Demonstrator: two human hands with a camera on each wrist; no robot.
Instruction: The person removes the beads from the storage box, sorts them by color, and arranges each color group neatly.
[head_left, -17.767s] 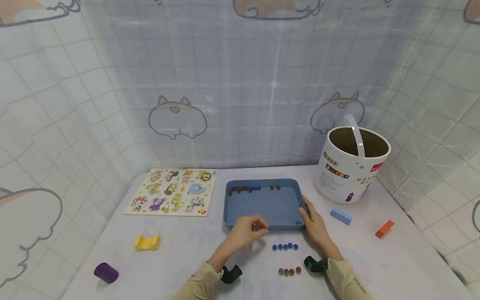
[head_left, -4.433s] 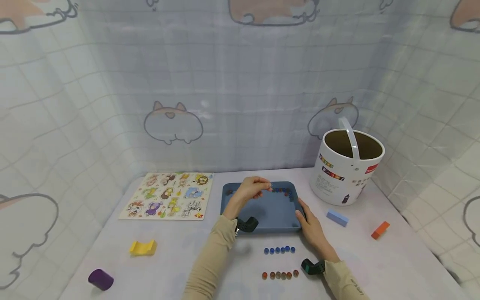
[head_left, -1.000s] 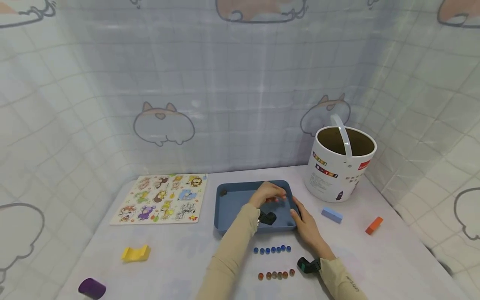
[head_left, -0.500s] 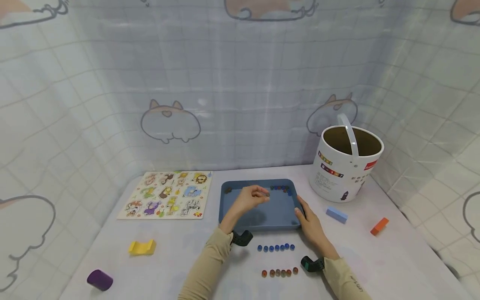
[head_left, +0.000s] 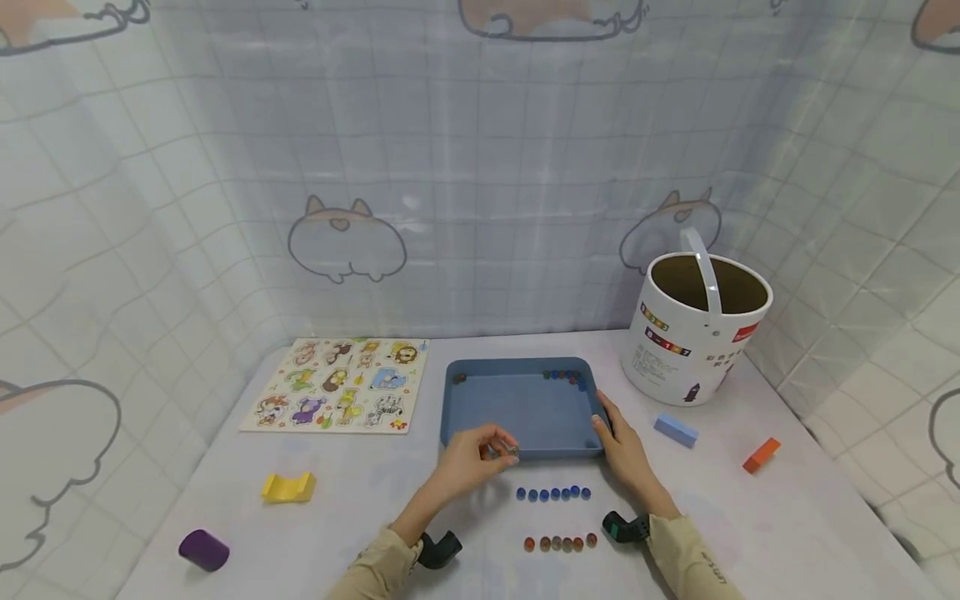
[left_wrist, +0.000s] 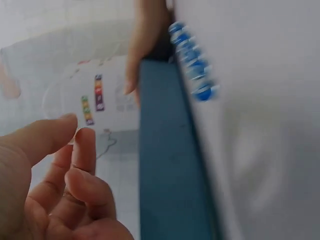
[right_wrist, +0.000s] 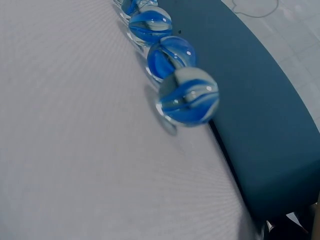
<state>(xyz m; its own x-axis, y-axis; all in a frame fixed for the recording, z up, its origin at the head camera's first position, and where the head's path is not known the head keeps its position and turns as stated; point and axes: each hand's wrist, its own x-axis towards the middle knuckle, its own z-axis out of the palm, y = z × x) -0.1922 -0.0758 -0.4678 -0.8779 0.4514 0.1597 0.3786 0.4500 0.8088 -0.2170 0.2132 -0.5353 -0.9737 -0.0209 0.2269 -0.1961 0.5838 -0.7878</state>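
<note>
My left hand is above the near edge of the blue tray, pinching a small marble between thumb and fingertips; its colour is hard to tell. In the left wrist view the fingertips hide most of it. My right hand grips the tray's right side, thumb at the rim. Inside the tray, several mixed marbles lie in the back right corner and a few brownish ones at the back left. In front of the tray runs a row of blue marbles, and nearer a row of reddish-brown marbles.
A wooden animal puzzle board lies left of the tray. The white bucket stands at the back right. Around the table lie a light blue block, an orange block, a yellow block and a purple cylinder.
My left hand has drawn back from over the tray to its near edge, holding a marble. Both rows have grown since the oldest frame, and the tray's back-left marbles have thinned. My right hand stays.
</note>
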